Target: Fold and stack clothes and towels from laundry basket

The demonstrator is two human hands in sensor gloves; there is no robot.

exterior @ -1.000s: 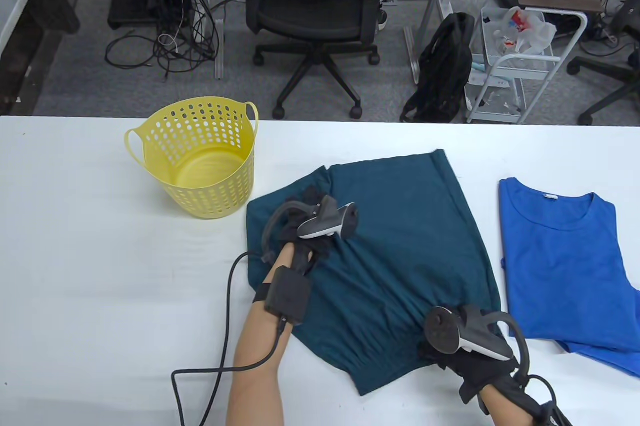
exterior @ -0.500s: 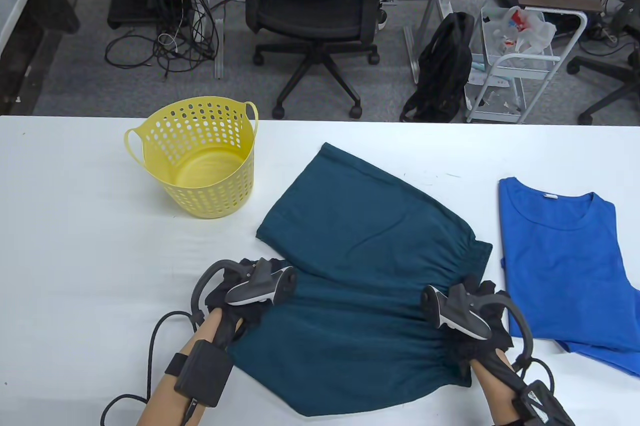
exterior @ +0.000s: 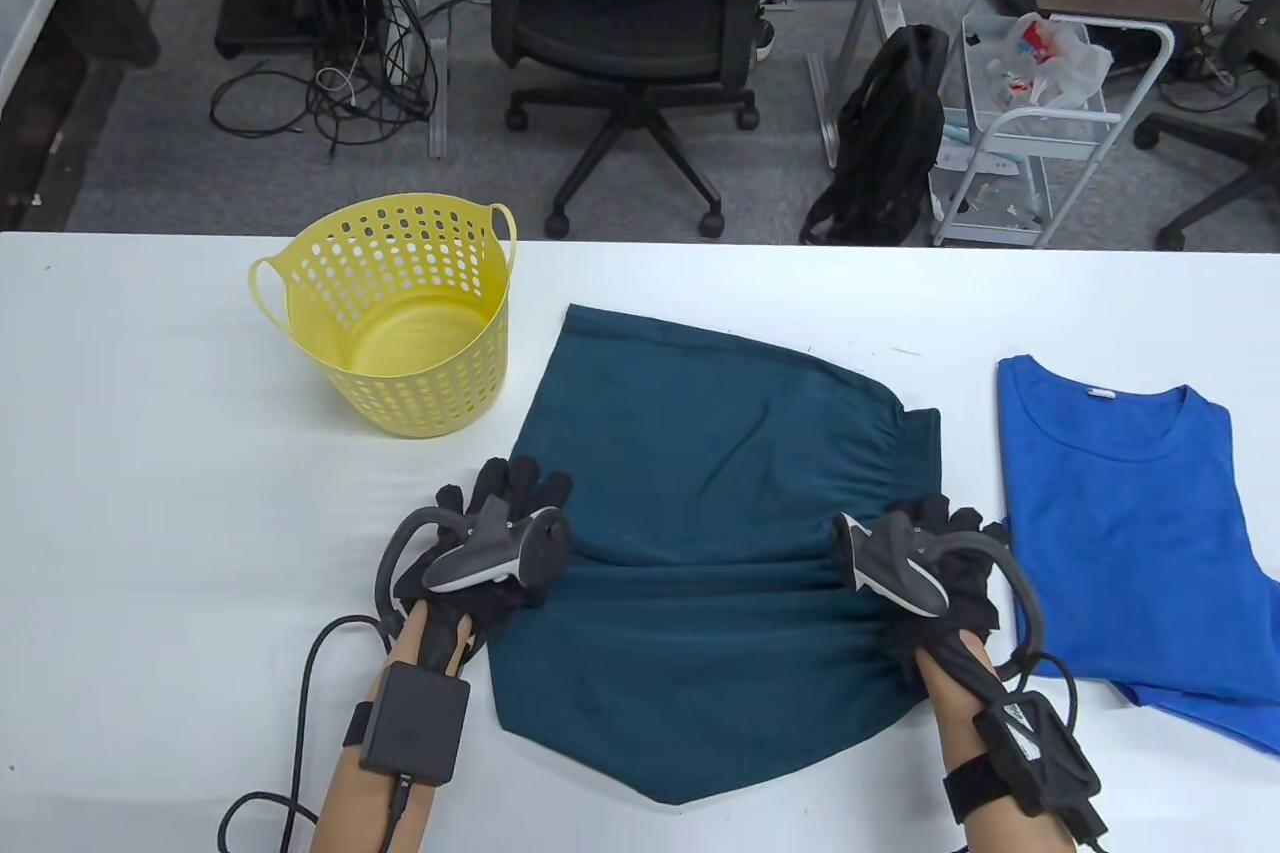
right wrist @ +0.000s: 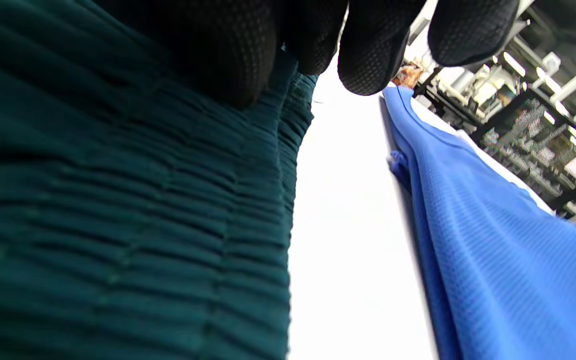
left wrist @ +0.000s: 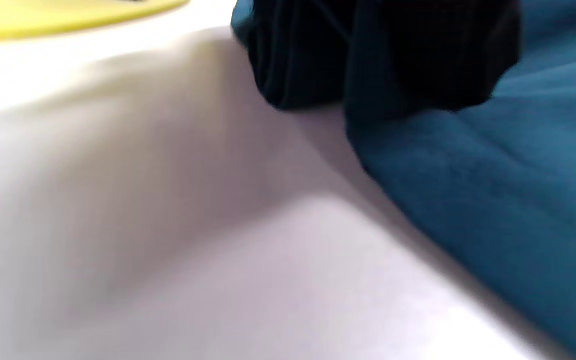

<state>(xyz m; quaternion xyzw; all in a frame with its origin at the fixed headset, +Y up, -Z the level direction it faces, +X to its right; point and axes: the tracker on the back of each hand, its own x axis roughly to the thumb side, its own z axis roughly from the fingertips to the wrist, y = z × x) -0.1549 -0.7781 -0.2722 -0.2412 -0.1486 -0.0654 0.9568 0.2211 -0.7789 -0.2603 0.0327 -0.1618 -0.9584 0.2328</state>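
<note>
Table view: two garments (exterior: 720, 533); one basket (exterior: 400, 323)

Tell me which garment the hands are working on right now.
The dark teal garment, mid-table, gripped at both side edges; the bright blue T-shirt lies untouched beside it.

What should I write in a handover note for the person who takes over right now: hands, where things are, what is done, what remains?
Left hand: grips the left edge of the teal shorts.
Right hand: grips their gathered waistband on the right.
The shorts lie on the white table, apparently folded over once.
The yellow basket stands upright behind the left hand, with nothing in it.
The blue T-shirt lies spread flat on the right, apart from the shorts, unfolded.
Left: finish folding the shorts, fold the T-shirt, stack both.
</note>
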